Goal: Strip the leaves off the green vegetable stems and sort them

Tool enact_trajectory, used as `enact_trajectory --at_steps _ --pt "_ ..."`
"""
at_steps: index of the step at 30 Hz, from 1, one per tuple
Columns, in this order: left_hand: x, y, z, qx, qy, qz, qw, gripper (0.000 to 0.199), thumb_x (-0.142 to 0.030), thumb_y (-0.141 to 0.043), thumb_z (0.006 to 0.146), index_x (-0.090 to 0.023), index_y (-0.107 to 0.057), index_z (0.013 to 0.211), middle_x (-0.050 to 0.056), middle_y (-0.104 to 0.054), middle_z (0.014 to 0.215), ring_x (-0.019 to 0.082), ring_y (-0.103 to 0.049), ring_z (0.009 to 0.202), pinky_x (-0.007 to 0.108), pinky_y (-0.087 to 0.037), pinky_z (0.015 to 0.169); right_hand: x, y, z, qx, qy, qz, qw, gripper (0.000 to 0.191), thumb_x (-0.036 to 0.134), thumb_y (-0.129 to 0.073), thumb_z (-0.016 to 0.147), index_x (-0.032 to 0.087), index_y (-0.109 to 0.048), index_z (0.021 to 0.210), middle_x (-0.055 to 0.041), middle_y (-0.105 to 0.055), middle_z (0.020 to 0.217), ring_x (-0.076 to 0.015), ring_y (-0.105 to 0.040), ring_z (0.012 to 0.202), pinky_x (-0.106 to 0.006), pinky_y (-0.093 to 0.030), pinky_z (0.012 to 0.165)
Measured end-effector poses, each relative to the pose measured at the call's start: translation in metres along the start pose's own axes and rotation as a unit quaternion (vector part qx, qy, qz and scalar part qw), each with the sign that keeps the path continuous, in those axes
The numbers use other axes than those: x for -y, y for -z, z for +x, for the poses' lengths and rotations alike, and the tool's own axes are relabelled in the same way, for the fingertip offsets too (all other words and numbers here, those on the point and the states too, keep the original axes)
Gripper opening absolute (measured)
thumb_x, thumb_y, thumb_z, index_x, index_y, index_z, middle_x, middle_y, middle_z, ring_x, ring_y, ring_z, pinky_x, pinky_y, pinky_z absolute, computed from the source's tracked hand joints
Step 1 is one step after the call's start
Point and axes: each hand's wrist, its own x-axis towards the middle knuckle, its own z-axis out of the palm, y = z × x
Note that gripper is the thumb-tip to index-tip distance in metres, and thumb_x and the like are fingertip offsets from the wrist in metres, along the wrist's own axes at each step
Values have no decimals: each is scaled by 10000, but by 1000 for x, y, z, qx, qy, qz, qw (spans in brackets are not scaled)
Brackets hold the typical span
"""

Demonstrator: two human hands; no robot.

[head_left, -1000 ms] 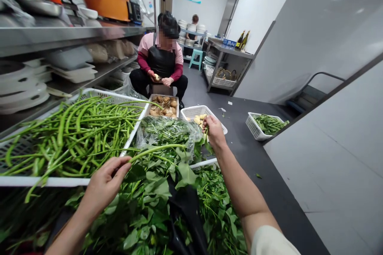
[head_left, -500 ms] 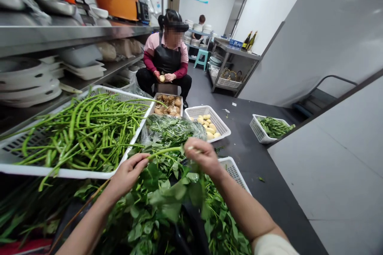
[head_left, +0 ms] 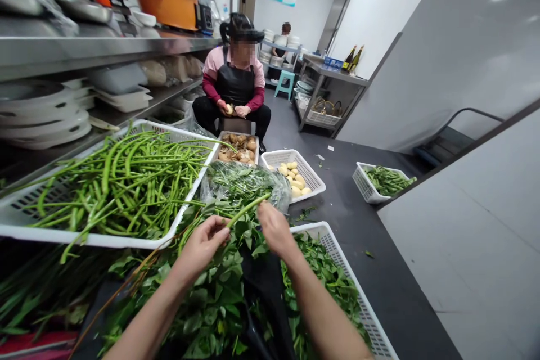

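Between finger and thumb, my left hand (head_left: 208,236) pinches a long green vegetable stem (head_left: 248,211) that slants up to the right. Close to the stem's upper end is my right hand (head_left: 274,228), its fingers curled in; whatever is in them is hidden. Leafy greens (head_left: 211,304) lie heaped below both hands. To the left, a large white basket (head_left: 139,244) holds many stripped green stems (head_left: 126,180). Under my right forearm, more leaves (head_left: 324,270) fill a second white basket (head_left: 337,244).
A clear plastic bag (head_left: 278,185) of greens lies ahead. Beyond it are a crate of brown potatoes (head_left: 240,146) and a basket of peeled ones (head_left: 297,180). A seated co-worker (head_left: 234,79) holds a potato. Steel shelving (head_left: 105,48) runs along the left; another basket (head_left: 369,191) stands right.
My right hand has moved down and slightly left, and the leaves that hung from it are gone from it. My left hand has shifted right with the stem, which now tilts more steeply.
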Motion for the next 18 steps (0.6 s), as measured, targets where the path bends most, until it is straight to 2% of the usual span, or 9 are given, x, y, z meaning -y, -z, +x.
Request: enact_trajectory --at_steps 2,4,7,10,12,14,15,16,18 --pt "2 -2 -1 -26 -10 -19 999 305 -480 -573 609 -189 -527 689 -26 -528 587 144 -500 571 260 -429 551 24 -29 9 -40 36 -52 997 360 240 -277 940 172 -625 877 -101 -648 882 -210 -601 873 -330 -447 803" --pt "7 -1 -2 -63 -18 -39 997 306 -482 -597 591 -196 -496 628 -32 -505 567 143 -485 567 256 -419 544 39 -52 7 -83 100 -91 987 315 199 -314 924 173 -619 849 -89 -649 846 -192 -602 812 -316 -437 783" --pt "16 2 -5 -95 -4 -65 993 345 -513 -628 563 -197 -494 595 -22 -516 576 156 -497 596 265 -424 560 41 -70 0 -95 170 -84 977 265 187 -349 911 175 -613 884 -75 -659 870 -159 -599 762 -272 -432 740" --pt "18 7 -3 -60 16 -61 996 366 -543 -636 578 -191 -553 630 -12 -545 597 173 -524 628 277 -435 586 28 -65 5 -71 107 -34 991 318 188 -301 919 170 -593 794 -55 -634 753 -143 -574 663 -235 -427 636" --pt "14 13 4 -42 31 -65 997 386 -562 -617 625 -196 -619 750 16 -625 717 207 -574 767 293 -451 663 21 -54 17 -20 70 17 997 340 196 -293 919 178 -559 709 -29 -601 675 -135 -555 623 -221 -420 603" --pt "6 18 15 -9 60 -88 994 419 -580 -584 672 -206 -645 853 46 -673 853 234 -587 902 312 -456 730 19 -44 31 47 76 68 994 336 204 -306 913 186 -527 659 -4 -580 641 -121 -542 601 -209 -419 598" --pt "1 19 22 21 74 -103 992 422 -579 -582 681 -199 -651 850 59 -683 866 242 -594 909 319 -459 734 21 -41 36 73 88 82 990 340 204 -305 911 189 -513 642 4 -573 630 -116 -536 592 -205 -421 600" --pt "-4 19 28 52 82 -117 988 408 -567 -596 678 -185 -654 809 71 -690 838 245 -607 874 323 -463 724 24 -40 40 84 102 84 988 346 201 -296 910 190 -504 633 6 -568 626 -115 -532 589 -205 -424 605" --pt "-13 15 39 84 75 -146 983 338 -499 -645 658 -162 -634 687 78 -690 742 230 -622 760 317 -468 697 31 -47 40 46 124 47 990 341 188 -274 905 188 -518 667 -15 -578 662 -129 -538 619 -222 -434 631"
